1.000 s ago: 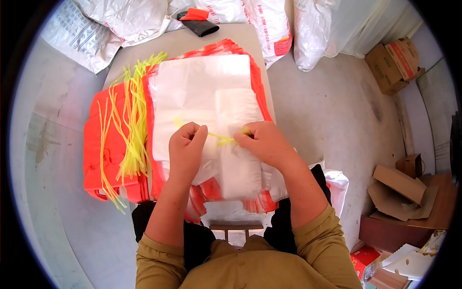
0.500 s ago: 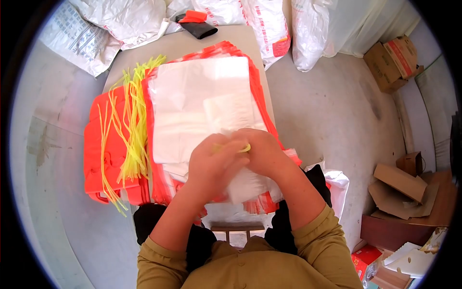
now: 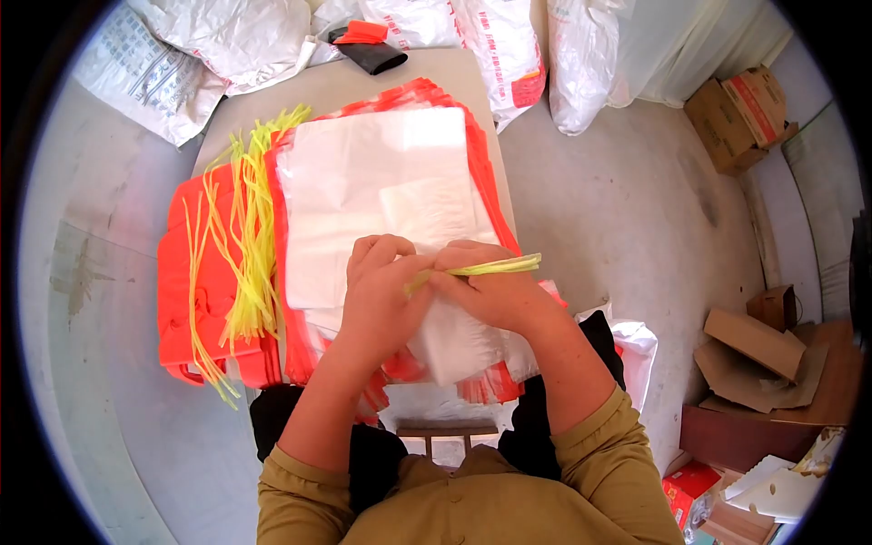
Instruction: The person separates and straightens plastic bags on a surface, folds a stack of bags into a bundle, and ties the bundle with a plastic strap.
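Observation:
My left hand (image 3: 386,291) and my right hand (image 3: 486,289) meet over the middle of a folded white plastic bundle (image 3: 431,211), whose frilled ends show above and below them. A yellow plastic strip (image 3: 502,266) runs across between my closed fingers. Its longer end sticks out past my right hand, and a short bit shows at my left fingertips. How the strip passes around the bundle is hidden by the hands. Beneath lies a stack of white sheets or bags with red edges (image 3: 368,163).
Many loose yellow strips (image 3: 250,245) lie left of the stack, partly over a red padded seat (image 3: 195,286). A black-and-red item (image 3: 372,50) sits at the back of the table (image 3: 436,65). White sacks (image 3: 504,54) line the back; cardboard boxes (image 3: 740,118) stand on the right.
The blurred, overlapping hands have drawn slightly apart with fingertips still close. The yellow strip, a small loop before, now extends straight out to the right over my right hand.

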The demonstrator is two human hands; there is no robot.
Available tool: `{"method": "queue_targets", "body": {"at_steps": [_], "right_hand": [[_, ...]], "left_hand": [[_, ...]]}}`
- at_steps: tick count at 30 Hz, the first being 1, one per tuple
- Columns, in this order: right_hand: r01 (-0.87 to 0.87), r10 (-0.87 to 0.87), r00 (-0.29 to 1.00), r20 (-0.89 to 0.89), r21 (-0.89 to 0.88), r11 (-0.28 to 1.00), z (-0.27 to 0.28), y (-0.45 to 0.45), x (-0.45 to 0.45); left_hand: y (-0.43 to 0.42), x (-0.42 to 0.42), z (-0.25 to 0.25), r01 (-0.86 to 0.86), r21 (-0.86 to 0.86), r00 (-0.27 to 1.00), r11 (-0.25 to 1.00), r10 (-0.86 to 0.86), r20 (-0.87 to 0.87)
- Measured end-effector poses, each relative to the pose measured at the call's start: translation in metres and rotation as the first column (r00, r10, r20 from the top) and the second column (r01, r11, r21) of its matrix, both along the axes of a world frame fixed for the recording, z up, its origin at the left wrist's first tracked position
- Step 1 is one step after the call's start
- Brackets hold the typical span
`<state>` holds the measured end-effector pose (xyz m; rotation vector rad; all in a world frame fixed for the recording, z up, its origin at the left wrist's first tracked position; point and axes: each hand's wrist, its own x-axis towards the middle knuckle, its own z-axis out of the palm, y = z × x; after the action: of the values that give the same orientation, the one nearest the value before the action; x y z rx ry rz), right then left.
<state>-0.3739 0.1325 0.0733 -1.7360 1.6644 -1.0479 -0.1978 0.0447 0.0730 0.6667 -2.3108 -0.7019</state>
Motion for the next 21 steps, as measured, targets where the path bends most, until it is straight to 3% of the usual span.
{"method": "queue_targets", "body": {"at_steps": [9,12,15,21], "right_hand": [[-0.002,0.003,1.000,0.031,-0.043,0.999,-0.007,0.000,-0.001],[-0.001,-0.015,0.993,0.114,0.142,0.990,0.001,-0.001,-0.001],[0.052,-0.063,0.981,0.185,0.065,0.997,-0.011,-0.003,0.001],[-0.022,-0.089,0.898,0.431,0.246,0.969,0.003,-0.002,-0.003]], "left_hand": [[-0.005,0.004,-0.003,-0.003,0.297,1.000,0.955,-0.001,0.014],[-0.005,0.004,-0.009,-0.014,0.332,1.000,0.943,0.020,-0.015],[-0.004,0.004,-0.015,-0.021,0.342,0.998,0.939,0.041,-0.049],[-0.001,0.002,-0.013,-0.036,0.417,0.993,0.908,0.078,-0.084]]}}
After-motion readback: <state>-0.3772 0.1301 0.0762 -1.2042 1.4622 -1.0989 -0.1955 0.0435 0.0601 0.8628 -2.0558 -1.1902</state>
